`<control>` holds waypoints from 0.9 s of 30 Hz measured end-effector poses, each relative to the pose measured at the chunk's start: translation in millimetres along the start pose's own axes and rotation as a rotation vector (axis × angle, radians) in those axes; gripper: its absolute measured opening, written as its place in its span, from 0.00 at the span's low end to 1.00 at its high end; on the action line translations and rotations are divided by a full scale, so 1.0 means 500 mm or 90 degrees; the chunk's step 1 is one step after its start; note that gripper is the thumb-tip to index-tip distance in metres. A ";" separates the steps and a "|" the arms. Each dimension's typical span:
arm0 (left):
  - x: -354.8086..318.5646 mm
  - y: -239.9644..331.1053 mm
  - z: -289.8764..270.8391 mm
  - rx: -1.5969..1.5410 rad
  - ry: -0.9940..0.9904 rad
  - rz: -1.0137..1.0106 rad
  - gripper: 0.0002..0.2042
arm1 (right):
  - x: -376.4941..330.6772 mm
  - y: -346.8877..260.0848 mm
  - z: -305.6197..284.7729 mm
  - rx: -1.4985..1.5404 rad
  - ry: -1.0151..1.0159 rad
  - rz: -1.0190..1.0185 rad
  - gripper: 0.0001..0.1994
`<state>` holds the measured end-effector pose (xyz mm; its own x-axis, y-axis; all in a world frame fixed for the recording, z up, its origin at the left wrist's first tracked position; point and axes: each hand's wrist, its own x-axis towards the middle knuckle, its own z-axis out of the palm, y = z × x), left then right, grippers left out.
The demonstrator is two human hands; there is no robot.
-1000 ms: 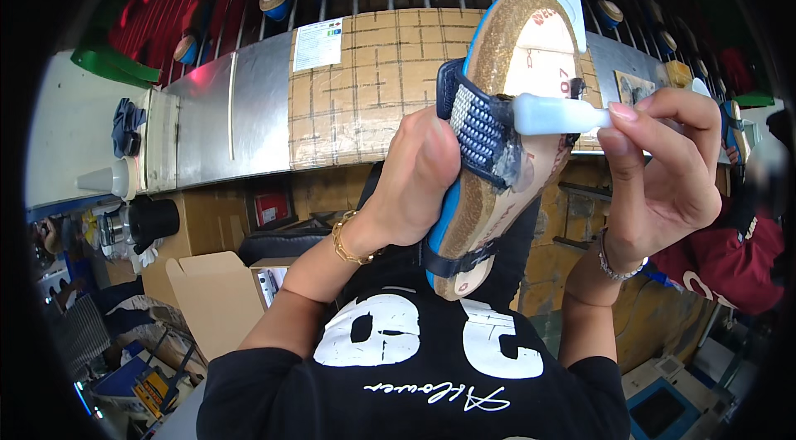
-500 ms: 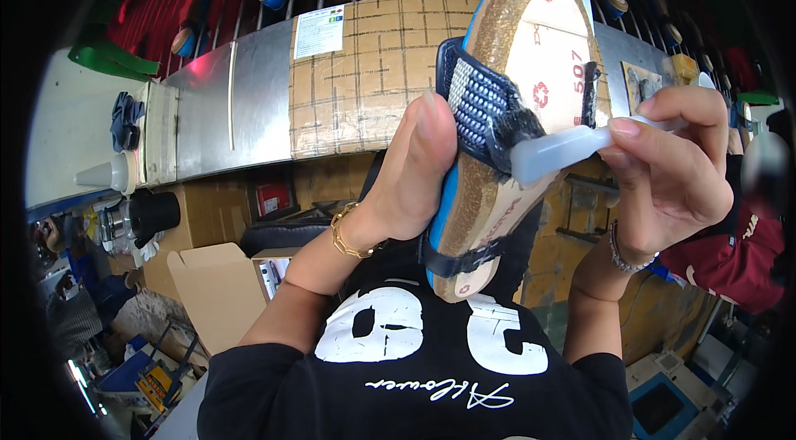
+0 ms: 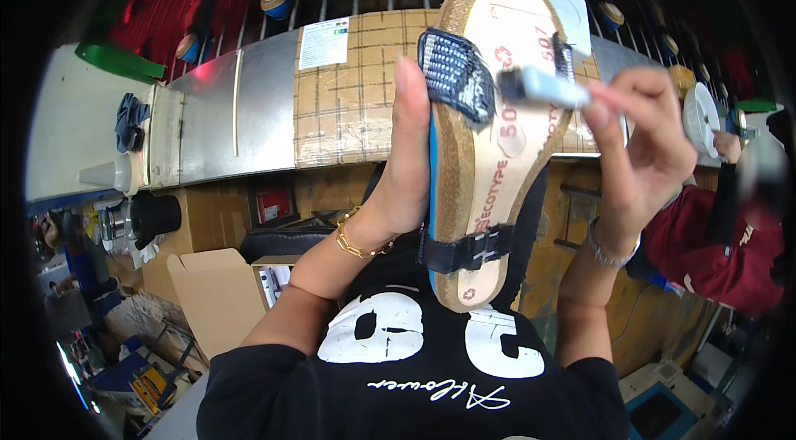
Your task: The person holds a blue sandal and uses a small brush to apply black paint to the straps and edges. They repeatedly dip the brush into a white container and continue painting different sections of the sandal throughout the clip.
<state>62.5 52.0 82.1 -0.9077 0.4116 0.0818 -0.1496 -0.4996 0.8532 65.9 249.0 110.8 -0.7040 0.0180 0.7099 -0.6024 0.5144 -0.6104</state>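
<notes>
My left hand [image 3: 406,166] grips an upturned sandal [image 3: 477,170] by its left side. Its underside faces me, with a brown cork rim around a pale printed board. A dark woven strap end [image 3: 456,79] is folded over the board's left edge, and a narrower dark strap [image 3: 473,249] crosses the heel end. In my right hand [image 3: 643,137], pinched between thumb and fingers, is a pale-handled brush [image 3: 551,90] with a dark tip. The tip is over the board beside the woven strap end; motion blur hides whether it touches. A wet-looking patch shows on the board below it.
Behind the sandal lies a taped cardboard sheet [image 3: 356,116] on a metal bench [image 3: 257,121]. Rollers beyond carry several sandals [image 3: 276,0]. An open carton [image 3: 215,295] stands lower left. At right, a person in maroon [image 3: 713,249] has a hand near a white bowl [image 3: 701,118].
The brush has moved up and off the woven strap end, over the board. The sandal has tilted so its underside faces me more squarely. A white bowl and the other person's hand now show at right.
</notes>
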 end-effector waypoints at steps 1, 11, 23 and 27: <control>0.003 0.004 -0.003 -0.005 0.010 0.020 0.47 | -0.010 -0.008 0.001 0.015 -0.013 0.004 0.10; 0.004 -0.008 0.010 0.009 0.069 0.047 0.45 | -0.045 -0.072 0.038 -0.115 0.083 0.007 0.12; 0.003 -0.017 0.005 0.091 0.085 0.089 0.44 | -0.048 -0.092 0.035 -0.182 0.094 -0.041 0.11; 0.002 -0.008 0.012 0.021 0.059 0.034 0.44 | -0.018 -0.044 0.020 -0.079 0.044 -0.057 0.12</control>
<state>64.6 58.8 81.9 -0.9467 0.3118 0.0804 -0.0888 -0.4929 0.8655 81.6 229.2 114.5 -0.6199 0.0241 0.7843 -0.6069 0.6188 -0.4987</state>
